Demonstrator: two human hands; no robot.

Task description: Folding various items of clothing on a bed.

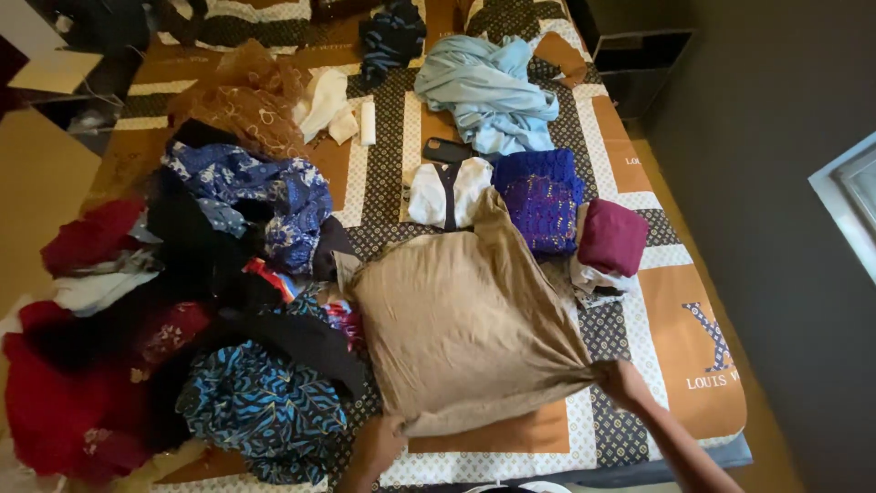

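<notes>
A tan cloth (465,319) lies spread flat on the patterned bed cover (630,429). My left hand (379,443) pinches its near left corner at the bed's front edge. Its near right corner is bunched in my right hand (620,379). The cloth's far end reaches up to a folded white and black garment (447,194). A folded blue knit (543,196) and a folded maroon garment (613,236) sit just beyond the cloth on the right.
A heap of loose clothes, red (64,402), black, and blue patterned (260,406), covers the bed's left side. A light blue garment (488,91) and a dark phone (445,149) lie farther back. A dark wall and floor strip run along the right.
</notes>
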